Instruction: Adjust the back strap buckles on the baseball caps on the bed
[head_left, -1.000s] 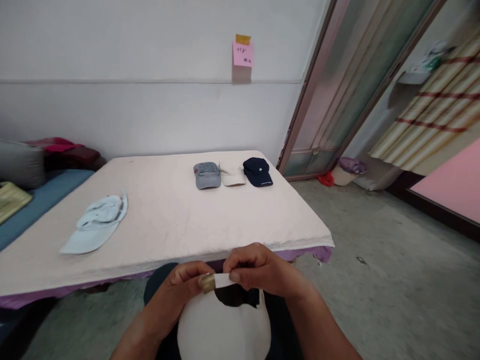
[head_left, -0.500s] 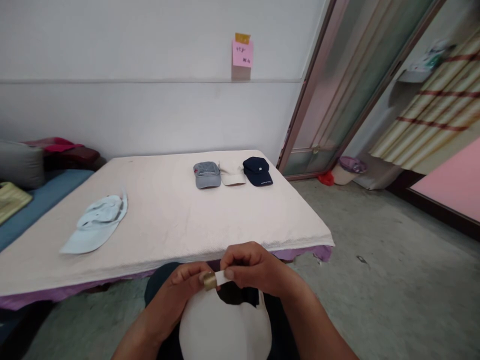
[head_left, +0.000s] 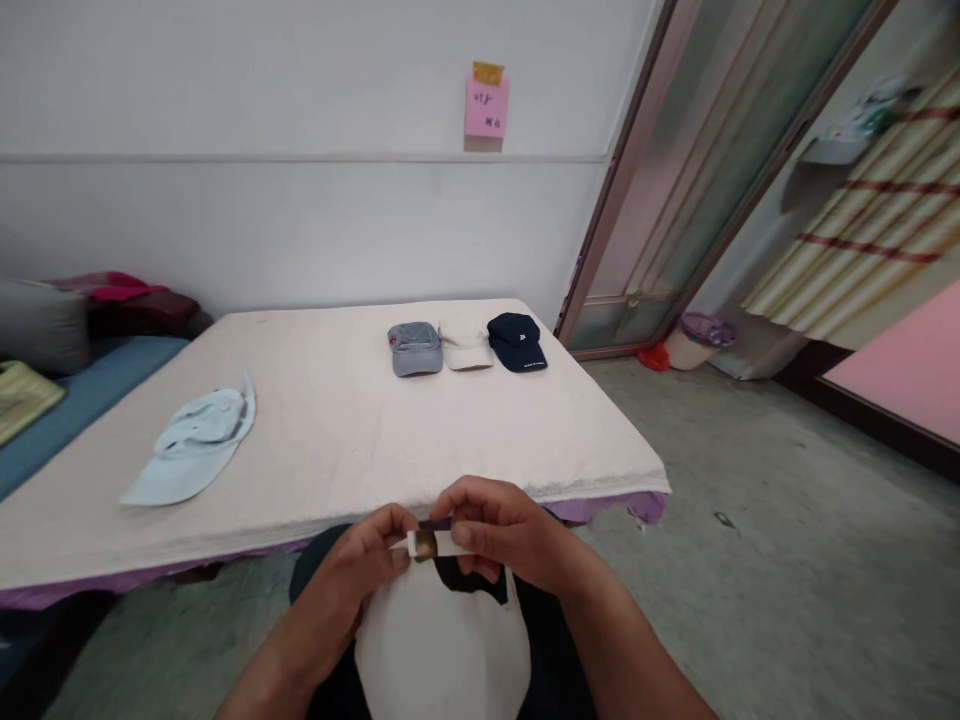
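A white cap [head_left: 439, 650] lies upside down in my lap, its back opening turned towards the table. My left hand [head_left: 360, 565] pinches the brass buckle [head_left: 425, 543] of the cap's back strap. My right hand [head_left: 499, 530] pinches the white strap [head_left: 450, 540] just right of the buckle. Both hands are closed and almost touch each other above the cap's dark opening.
A low table with a cream cloth [head_left: 337, 420] stands in front of me. On it lie a pale blue sun hat [head_left: 195, 445] at the left and a grey cap [head_left: 415, 348], a white cap [head_left: 465, 346] and a navy cap [head_left: 516, 342] in a row at the far side. A blue mattress [head_left: 67, 400] sits left; a sliding door [head_left: 675, 180] right.
Both hands have risen slightly and closed in together. The strap now passes through the buckle, its end showing left of it, and the cap has lifted a little.
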